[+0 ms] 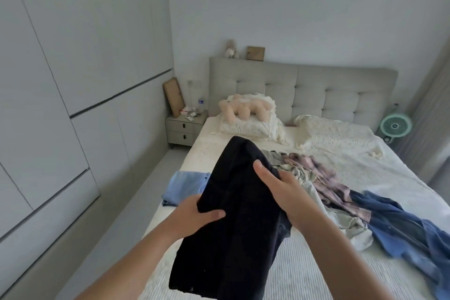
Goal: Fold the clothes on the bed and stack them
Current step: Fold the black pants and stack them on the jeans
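Note:
A black garment [233, 221] hangs in the air above the near part of the bed [365, 173], held by both hands. My left hand [194, 214] grips its left edge, thumb on top of the cloth. My right hand [277, 187] grips its right side, higher up. A folded light-blue garment [185, 185] lies at the bed's left edge. To the right lies a loose heap: a pink plaid piece [323, 180], a pale grey-white piece [341, 221] and a blue denim shirt [401, 229].
Pillows and a beige plush toy [243, 109] sit at the padded headboard [316, 87]. A bedside table [185, 129] stands at the bed's left, a small green fan [395, 126] at its right. White wardrobe doors [60, 80] line the left wall.

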